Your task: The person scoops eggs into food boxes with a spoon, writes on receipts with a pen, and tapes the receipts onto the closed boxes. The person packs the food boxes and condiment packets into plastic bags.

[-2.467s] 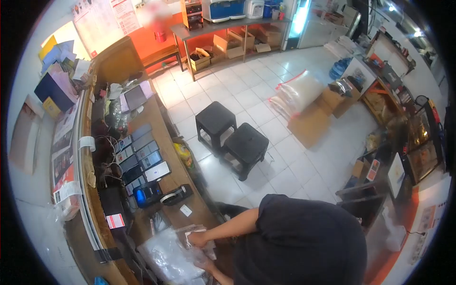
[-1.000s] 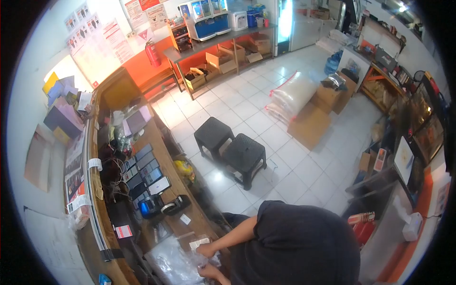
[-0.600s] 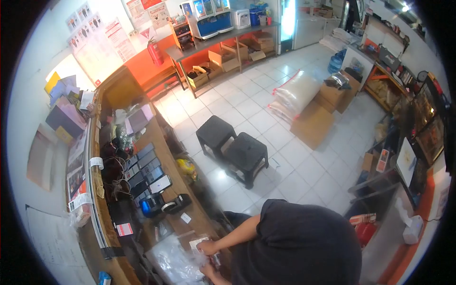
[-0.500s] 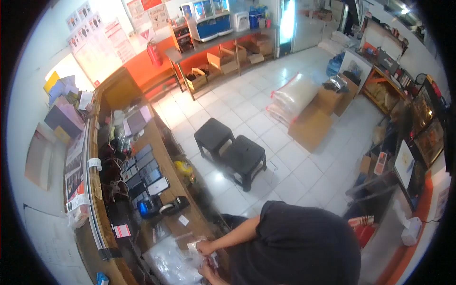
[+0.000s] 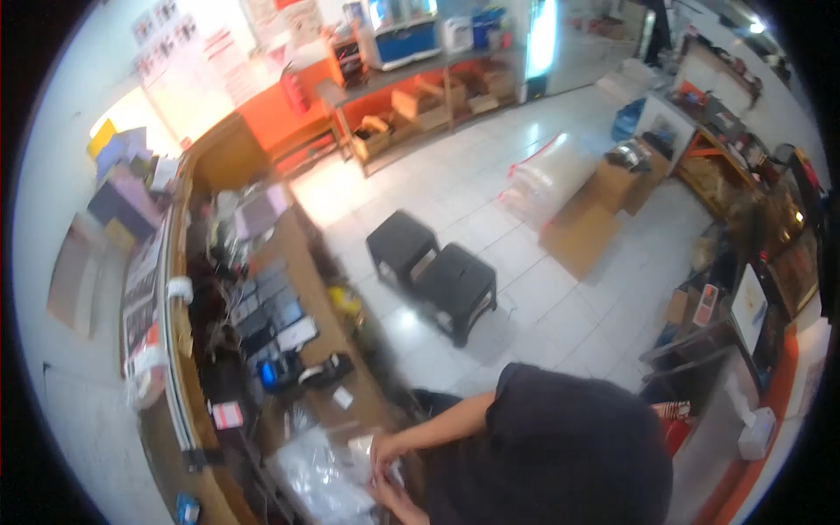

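Note:
My right hand (image 5: pixel 383 450), the upper one in view, is closed with its fingers bent at a small whitish piece (image 5: pixel 360 450), too blurred to name. Just below it, my left hand (image 5: pixel 385 486) is also closed, its fingertips near the right hand's. What lies between the hands is hidden by fingers and blur. Both are at the near end of a long wooden counter (image 5: pixel 302 254). Beside them, to the left, is a pile of clear plastic bags (image 5: pixel 317 479). A small white card (image 5: pixel 342 398) lies on the wood above the hands.
A tape dispenser (image 5: pixel 328 369), a black-and-blue device (image 5: pixel 278 374) and several phones (image 5: pixel 282 311) lie farther along the counter. Two black stools (image 5: pixel 455 284) stand on the tiled floor. Beyond are a cardboard box (image 5: pixel 579 232) and a large clear plastic bundle (image 5: pixel 549 175).
The whole view has shifted slightly and is blurrier. My hands have drawn a little closer together, and more of the whitish piece shows by the right hand.

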Tool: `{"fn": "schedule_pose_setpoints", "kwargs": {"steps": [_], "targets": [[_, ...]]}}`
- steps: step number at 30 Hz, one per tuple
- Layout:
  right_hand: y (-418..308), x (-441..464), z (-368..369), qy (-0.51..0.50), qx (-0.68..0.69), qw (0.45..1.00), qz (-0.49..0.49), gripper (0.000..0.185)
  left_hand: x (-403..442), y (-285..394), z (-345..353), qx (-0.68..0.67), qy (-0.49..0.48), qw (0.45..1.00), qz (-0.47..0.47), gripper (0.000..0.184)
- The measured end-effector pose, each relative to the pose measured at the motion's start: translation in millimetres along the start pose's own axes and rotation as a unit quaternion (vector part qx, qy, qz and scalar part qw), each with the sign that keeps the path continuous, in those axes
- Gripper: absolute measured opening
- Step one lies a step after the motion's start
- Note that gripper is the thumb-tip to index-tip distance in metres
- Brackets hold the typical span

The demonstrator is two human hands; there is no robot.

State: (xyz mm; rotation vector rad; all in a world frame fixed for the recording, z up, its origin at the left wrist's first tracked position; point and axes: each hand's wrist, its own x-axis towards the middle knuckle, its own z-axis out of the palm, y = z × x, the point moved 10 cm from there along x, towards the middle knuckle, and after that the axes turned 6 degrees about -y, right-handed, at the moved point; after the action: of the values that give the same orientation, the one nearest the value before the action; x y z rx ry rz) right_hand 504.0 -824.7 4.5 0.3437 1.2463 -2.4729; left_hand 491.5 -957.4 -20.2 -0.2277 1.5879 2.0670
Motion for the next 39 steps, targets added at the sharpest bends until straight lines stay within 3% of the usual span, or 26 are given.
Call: {"fn": "schedule_pose_setpoints", "kwargs": {"steps": [2,3,4,5,6,8,10,12,15,17,28,30,34,39], "targets": [[12.9,10.6,7.8,-0.097,0.030,0.995,-0.006,0.021,-15.8,17.0,24.8,-0.010,-0.041,0.999,0.004,0.026],[29.2,19.7,-3.5,-0.093,0.044,0.995,0.005,0.020,-18.7,19.8,33.8,-0.013,-0.065,0.998,0.006,0.024],[4.6,-2.6,0.6,-0.066,-0.040,0.997,0.005,0.020,-23.9,22.2,22.7,-0.002,0.004,0.999,0.034,0.022],[-10.4,-15.2,-9.5,0.041,-0.140,0.988,0.049,0.020,-21.9,25.2,25.9,0.006,0.005,1.000,0.024,0.022],[14.8,7.2,-8.6,-0.056,-0.002,0.998,0.006,0.021,-18.9,25.7,26.0,-0.006,-0.030,0.998,0.049,0.023],[11.3,0.5,-10.7,0.013,-0.078,0.996,0.051,0.022,-24.9,22.1,6.0,0.069,0.055,0.996,-0.002,0.023],[0.1,-7.3,-8.7,0.038,-0.126,0.991,0.034,0.029,-20.1,15.7,3.3,-0.059,0.034,0.997,0.031,0.021],[-5.0,-6.4,-6.3,0.061,-0.078,0.995,0.033,0.032,-21.3,19.1,3.9,-0.062,0.069,0.996,0.006,0.022],[-9.0,-7.7,3.0,0.026,-0.042,0.999,-0.005,0.031,-21.3,18.9,-0.7,-0.043,0.063,0.997,0.000,0.020],[-6.2,-7.7,2.3,0.031,-0.044,0.999,0.010,0.031,-17.1,22.4,2.6,-0.031,0.035,0.999,0.007,0.019],[-9.7,1.1,-0.8,0.028,-0.125,0.990,0.063,0.023,-17.1,30.2,-1.6,-0.015,0.069,0.997,0.035,0.022],[-17.4,-0.4,4.5,0.023,-0.127,0.990,0.062,0.022,-17.7,33.0,-5.7,0.103,0.102,0.989,0.034,0.024],[-21.7,-0.7,9.9,-0.005,-0.131,0.990,0.057,0.024,-17.9,35.5,-1.1,0.046,0.093,0.994,0.041,0.024],[-16.0,1.6,1.8,0.020,-0.131,0.990,0.056,0.023,-17.8,33.1,-7.1,0.095,0.084,0.992,0.026,0.028]]}}
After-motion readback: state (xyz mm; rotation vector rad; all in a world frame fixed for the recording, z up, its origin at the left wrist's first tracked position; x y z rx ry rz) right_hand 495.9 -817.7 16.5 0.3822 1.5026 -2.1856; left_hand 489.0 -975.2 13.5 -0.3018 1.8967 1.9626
